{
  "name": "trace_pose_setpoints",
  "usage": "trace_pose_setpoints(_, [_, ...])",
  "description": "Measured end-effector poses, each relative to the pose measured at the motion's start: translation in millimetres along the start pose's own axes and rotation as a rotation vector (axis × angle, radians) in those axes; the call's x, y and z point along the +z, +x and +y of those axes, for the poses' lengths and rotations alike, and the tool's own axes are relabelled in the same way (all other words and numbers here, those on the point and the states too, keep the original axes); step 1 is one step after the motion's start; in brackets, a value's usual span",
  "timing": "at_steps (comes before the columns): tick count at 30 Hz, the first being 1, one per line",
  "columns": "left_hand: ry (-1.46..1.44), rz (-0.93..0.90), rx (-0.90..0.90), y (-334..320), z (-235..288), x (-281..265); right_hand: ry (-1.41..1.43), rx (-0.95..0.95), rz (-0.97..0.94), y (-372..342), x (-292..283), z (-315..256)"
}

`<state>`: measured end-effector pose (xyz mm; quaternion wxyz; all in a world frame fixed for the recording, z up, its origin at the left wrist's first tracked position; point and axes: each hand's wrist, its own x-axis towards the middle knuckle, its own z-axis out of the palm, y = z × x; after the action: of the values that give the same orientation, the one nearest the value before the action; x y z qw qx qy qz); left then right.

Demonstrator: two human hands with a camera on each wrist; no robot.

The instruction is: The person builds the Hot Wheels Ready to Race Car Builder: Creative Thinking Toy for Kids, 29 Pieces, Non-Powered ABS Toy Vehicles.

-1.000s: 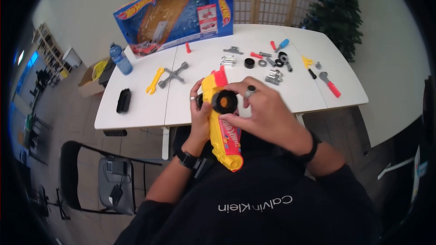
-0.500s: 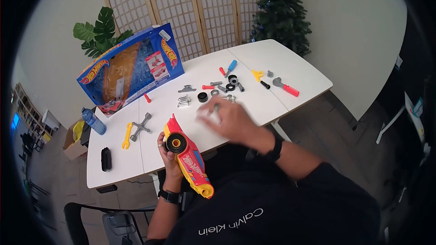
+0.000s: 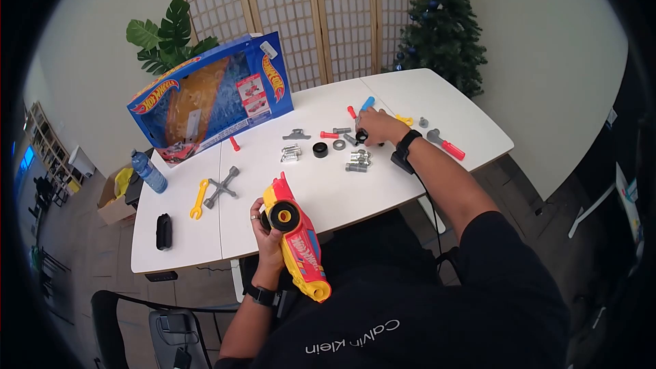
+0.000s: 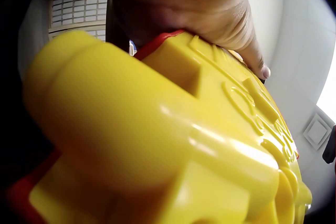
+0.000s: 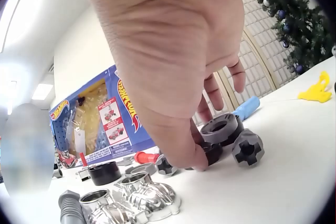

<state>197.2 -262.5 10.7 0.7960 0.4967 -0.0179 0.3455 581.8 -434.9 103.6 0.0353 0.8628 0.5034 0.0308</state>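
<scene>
My left hand grips a yellow and red toy car body in front of the table's near edge. A black wheel is on the car's side, close to the fingers. In the left wrist view the yellow underside fills most of the picture. Over the table, my right hand reaches down into a group of loose parts. Its thumb and finger pinch a black ring, partly hidden by the thumb. Right beside it are a grey-and-black wheel and a grey bolt.
Chrome engine pieces, a black tyre and a grey washer lie nearby. Farther left are a grey cross wrench, a yellow wrench and a water bottle. A blue toy box stands behind; a red-handled tool lies right.
My right hand has left the wheel on the car and moved out to the loose parts on the table. The left hand still holds the car body, now lower and to the left in view.
</scene>
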Motion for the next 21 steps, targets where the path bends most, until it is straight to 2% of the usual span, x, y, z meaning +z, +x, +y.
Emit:
trace_pose_setpoints(3, [-0.005, -0.005, -0.011, 0, 4, 3, 0.006, -0.011, -0.028, -3, -13, -3])
trace_pose_setpoints(5, [-0.017, 0.002, -0.043, 0, 4, 3, 0.041, -0.018, 0.089, -10, -21, -2])
trace_pose_setpoints(6, [-0.024, 0.011, -0.046, -1, 3, 2, 0.037, -0.023, 0.079, -11, -21, 1])
trace_pose_setpoints(8, [-0.029, -0.015, -0.059, 1, 2, 0, 0.296, 0.028, 0.135, -8, -18, 16])
trace_pose_setpoints(10, [-0.053, -0.027, -0.044, 1, 1, -2, 0.339, -0.051, 0.179, -12, -21, 25])
trace_pose_setpoints(12, [-0.047, -0.034, -0.056, 2, 2, -1, 0.437, 0.078, 0.220, -24, -33, 22])
trace_pose_setpoints(13, [-0.050, -0.031, -0.052, 2, 2, 1, 0.433, 0.073, 0.219, -32, -41, 18])
trace_pose_setpoints(15, [-0.030, -0.013, -0.039, 0, 2, 1, 0.481, 0.186, 0.331, -48, -59, 3])
trace_pose_setpoints(16, [-0.029, -0.025, -0.037, 1, -2, -3, 0.481, 0.170, 0.322, -54, -69, -9])
trace_pose_setpoints(18, [-0.052, -0.013, -0.048, 0, 3, 4, 0.583, 0.011, 0.371, -68, -83, -42])
trace_pose_setpoints(21, [-0.045, -0.013, -0.056, 1, -1, 1, 0.715, -0.292, 0.349, -105, -114, -120])
